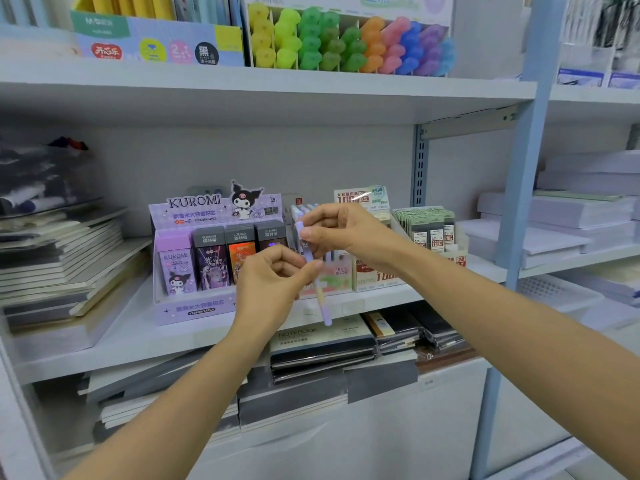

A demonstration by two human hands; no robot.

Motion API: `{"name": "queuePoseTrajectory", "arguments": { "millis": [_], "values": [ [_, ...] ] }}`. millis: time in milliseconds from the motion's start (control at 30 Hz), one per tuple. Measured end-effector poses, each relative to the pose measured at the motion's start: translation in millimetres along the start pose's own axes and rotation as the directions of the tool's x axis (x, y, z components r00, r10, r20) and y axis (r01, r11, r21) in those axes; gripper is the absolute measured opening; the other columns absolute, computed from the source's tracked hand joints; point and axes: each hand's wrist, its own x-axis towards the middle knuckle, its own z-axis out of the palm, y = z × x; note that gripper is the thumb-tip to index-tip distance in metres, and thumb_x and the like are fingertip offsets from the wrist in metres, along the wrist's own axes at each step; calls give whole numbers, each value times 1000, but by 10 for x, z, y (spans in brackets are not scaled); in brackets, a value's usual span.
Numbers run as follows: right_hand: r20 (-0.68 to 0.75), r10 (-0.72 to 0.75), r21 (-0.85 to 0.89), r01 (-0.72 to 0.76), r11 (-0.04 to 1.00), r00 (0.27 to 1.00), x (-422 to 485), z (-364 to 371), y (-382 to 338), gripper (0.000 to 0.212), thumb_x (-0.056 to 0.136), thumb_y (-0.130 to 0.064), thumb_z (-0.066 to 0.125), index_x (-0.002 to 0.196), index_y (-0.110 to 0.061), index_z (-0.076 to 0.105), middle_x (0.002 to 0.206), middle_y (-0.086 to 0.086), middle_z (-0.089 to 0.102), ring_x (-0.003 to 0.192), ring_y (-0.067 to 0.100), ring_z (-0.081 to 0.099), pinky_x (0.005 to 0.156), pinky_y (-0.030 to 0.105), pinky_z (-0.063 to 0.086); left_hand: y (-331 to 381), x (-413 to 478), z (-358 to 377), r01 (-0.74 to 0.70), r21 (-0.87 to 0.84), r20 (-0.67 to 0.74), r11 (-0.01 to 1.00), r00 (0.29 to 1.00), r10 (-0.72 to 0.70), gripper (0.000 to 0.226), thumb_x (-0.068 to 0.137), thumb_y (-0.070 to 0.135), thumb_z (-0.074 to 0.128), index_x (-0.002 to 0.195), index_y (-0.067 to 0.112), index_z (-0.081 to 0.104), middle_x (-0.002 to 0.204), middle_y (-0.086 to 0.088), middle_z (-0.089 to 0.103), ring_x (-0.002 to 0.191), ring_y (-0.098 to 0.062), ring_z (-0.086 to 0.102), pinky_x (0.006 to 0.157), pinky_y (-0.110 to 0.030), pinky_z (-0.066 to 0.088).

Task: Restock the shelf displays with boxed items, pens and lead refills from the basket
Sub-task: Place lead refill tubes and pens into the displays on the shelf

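While left hand (273,284) pinches pen (319,293) mid-barrel — right hand (343,233) pinches top.

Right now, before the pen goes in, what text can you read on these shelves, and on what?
"KUROMI": purple display header and its front-left box.
"ULTRAMAN": dark boxes beside it.
"FRUIT SODA": pastel box right of the pen.
"NOTEBOOK": notebook on lower shelf.
"YZ2698/24PCS": display's front lip.
Labels on the green lead-refill packs: too small to read.

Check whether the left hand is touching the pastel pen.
Touching. The head view shows the left hand pinching the pastel pen at mid-barrel, with the right hand gripping its top end.
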Motion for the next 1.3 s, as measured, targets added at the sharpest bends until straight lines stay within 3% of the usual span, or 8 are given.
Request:
{"name": "queuePoseTrajectory", "arguments": {
  "millis": [167, 300, 433, 500, 867, 1100, 1200, 1300],
  "values": [
    [-95, -58, -37, 55, 998, 994, 6, -67, -63, 17, 90, -11, 65, 106, -7, 65, 91, 8, 71, 82, 17, 70, 75, 25, 56, -16, 14, -10, -78, 155, -34, 985, 996, 84, 22, 79, 43, 74, 83, 23, 65, 69, 5, 68, 64, -6, 62, 60, -18, 48],
    [-439, -151, -14, 161, 987, 885, 88, -276, -150, 14, 94, -5, 58, 108, -5, 60, 96, 14, 68, 83, 17, 70, 76, 23, 57, -144, 13, -85, -290, 554, 96, 780, 953, 286, 41, 89, 34, 65, 126, 20, 55, 125, 6, 58, 118, -9, 49, 99, -30, 41],
    [-526, -177, -115, 137, 984, 832, 156, -300, -38, 13, 96, -5, 54, 109, -3, 57, 102, 19, 67, 91, 22, 69, 78, 24, 57, -358, -5, -124, -391, 686, 367, 613, 914, 172, 77, 91, 30, 63, 154, 23, 19, 161, 8, 14, 147, -14, 13, 121, -36, 11],
    [-519, -177, -149, 115, 982, 836, 173, -236, 71, 14, 97, -6, 53, 110, -2, 57, 102, 16, 69, 93, 18, 70, 78, 23, 57, -430, -12, -107, -390, 699, 381, 599, 913, 149, 83, 90, 32, 63, 155, 27, 11, 162, 12, 2, 147, -11, 11, 118, -35, 4],
    [-315, -117, -299, 19, 954, 942, 297, -186, 237, 11, 97, -8, 54, 107, -7, 58, 91, 7, 73, 90, 15, 71, 77, 26, 59, -520, -8, -116, -392, 700, 361, 597, 915, 179, 82, 91, 29, 60, 155, 28, 8, 161, 17, -1, 142, -4, 21, 117, -35, 4],
    [-335, -113, -426, -44, 904, 935, 416, -23, 349, 13, 95, -9, 58, 107, -14, 57, 87, 8, 70, 81, 18, 70, 78, 39, 60, -525, -38, -110, -383, 678, 363, 627, 917, 167, 82, 92, 29, 60, 155, 28, 8, 161, 19, -4, 128, -4, 42, 118, -37, 10],
    [-364, -135, -507, -75, 859, 922, 430, 39, 370, 14, 93, -11, 62, 107, -13, 63, 94, 5, 69, 83, 16, 66, 83, 39, 57, -505, -41, -144, -414, 656, 392, 632, 902, 184, 79, 92, 29, 58, 155, 28, 9, 161, 18, -3, 135, -3, 32, 118, -34, 9],
    [-395, -305, -655, -33, 755, 867, 426, 70, 309, 21, 94, -16, 61, 114, -14, 62, 110, 0, 62, 97, 11, 58, 90, 34, 51, -466, -35, -299, -425, 677, 365, 601, 903, 227, 72, 91, 29, 60, 153, 22, 23, 161, 8, 14, 144, -10, 21, 119, -38, 18]
  ]
}}
